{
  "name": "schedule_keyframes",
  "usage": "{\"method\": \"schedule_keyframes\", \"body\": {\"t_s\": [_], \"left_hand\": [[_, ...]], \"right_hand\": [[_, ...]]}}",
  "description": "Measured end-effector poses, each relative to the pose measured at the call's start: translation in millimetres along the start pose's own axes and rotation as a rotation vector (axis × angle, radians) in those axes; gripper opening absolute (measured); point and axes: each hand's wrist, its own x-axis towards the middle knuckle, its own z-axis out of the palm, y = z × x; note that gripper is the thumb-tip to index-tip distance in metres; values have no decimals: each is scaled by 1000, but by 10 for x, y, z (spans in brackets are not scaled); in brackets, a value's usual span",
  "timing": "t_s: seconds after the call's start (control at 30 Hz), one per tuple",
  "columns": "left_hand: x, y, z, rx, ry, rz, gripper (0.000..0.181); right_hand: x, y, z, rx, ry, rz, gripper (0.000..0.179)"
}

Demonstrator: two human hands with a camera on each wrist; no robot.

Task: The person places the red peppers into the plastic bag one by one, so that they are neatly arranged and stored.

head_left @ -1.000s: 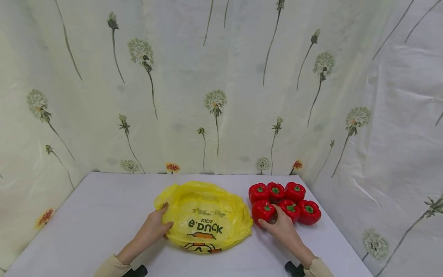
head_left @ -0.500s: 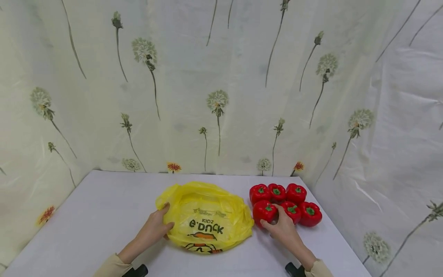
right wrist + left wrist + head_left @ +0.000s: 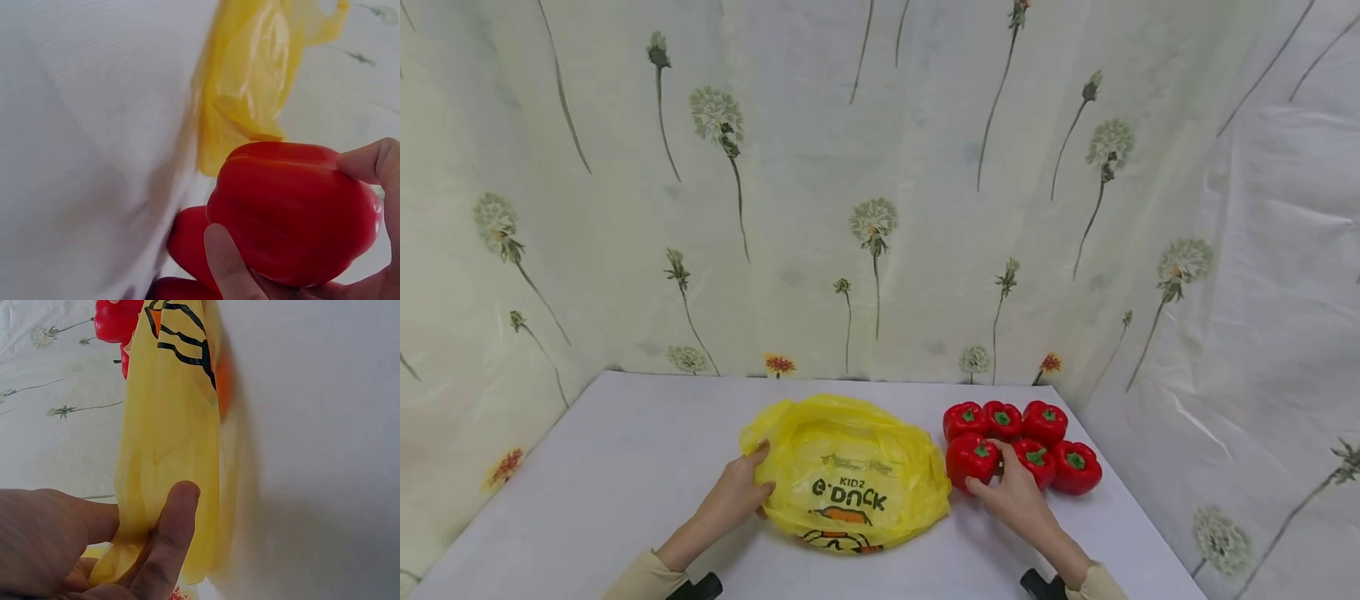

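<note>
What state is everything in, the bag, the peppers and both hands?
Yellow plastic bag: wrinkled, printing uppermost
Left hand: gripping the bag's left edge
Front-left red bell pepper: stem on, held
Right hand: gripping that pepper
Other five red bell peppers: stems on, grouped together, unheld

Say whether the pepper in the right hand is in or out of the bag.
Out: the right hand grips the red pepper beside the yellow bag, its whole top showing outside the plastic.
</note>
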Motion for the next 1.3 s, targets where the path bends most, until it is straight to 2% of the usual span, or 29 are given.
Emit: {"method": "schedule_keyframes", "body": {"t_s": [0.47,0.8,1.03,1.3], "left_hand": [[-12,-2,19,25,21,40,66],[-11,8,31,-6,-1,24,66],[-16,21,35,-24,-16,45,65],[-22,33,55,-18,-34,31,65]], "right_hand": [[-19,-191,-83,65,19,-63,87],[-49,-317,-104,72,37,-94,84],[-37,-386,-72,74,5,-91,84],[-8,-473,-5,97,-27,-132,82]]}}
